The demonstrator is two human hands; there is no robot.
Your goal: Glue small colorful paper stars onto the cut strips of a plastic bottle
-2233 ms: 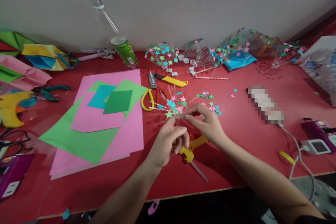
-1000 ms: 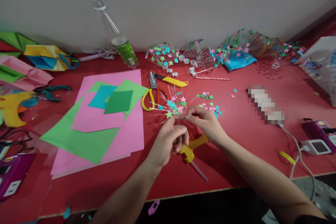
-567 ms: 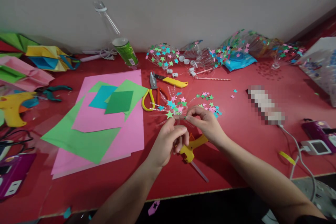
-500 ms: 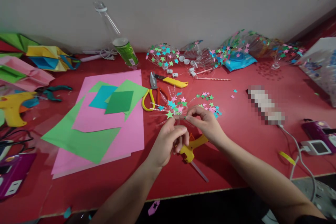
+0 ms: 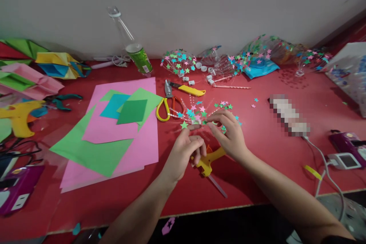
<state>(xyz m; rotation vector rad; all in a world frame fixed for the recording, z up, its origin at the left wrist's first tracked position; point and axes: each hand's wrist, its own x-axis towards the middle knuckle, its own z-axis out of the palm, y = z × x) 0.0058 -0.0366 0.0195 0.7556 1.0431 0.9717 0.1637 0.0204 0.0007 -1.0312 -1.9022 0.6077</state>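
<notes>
A clear plastic bottle piece (image 5: 196, 121), cut into thin spreading strips, lies on the table with pink, blue and green paper stars on it. At its near side is my left hand (image 5: 183, 150), index finger stretched along a strip and the other fingers curled; the grip itself is partly hidden. My right hand (image 5: 231, 133) hovers just to the right, thumb and fingers apart, holding nothing visible. A small green star shows between the two hands' fingertips. Under my hands rests a yellow glue gun (image 5: 210, 161) with a glue stick (image 5: 217, 187) poking out.
Loose paper stars (image 5: 224, 105) lie beyond my right hand. Pliers (image 5: 168, 101) and a yellow cutter (image 5: 191, 90) lie behind. Coloured paper sheets (image 5: 143, 148) spread to the left. A clear bottle (image 5: 139, 59) and star-covered plastic domes (image 5: 179, 62) line the wall; a phone-like blurred object (image 5: 288, 115) is right.
My right fingers have parted from a pinch and drawn slightly right, leaving a green star by my left index fingertip. My left hand stays nearly still. The view has shifted slightly.
</notes>
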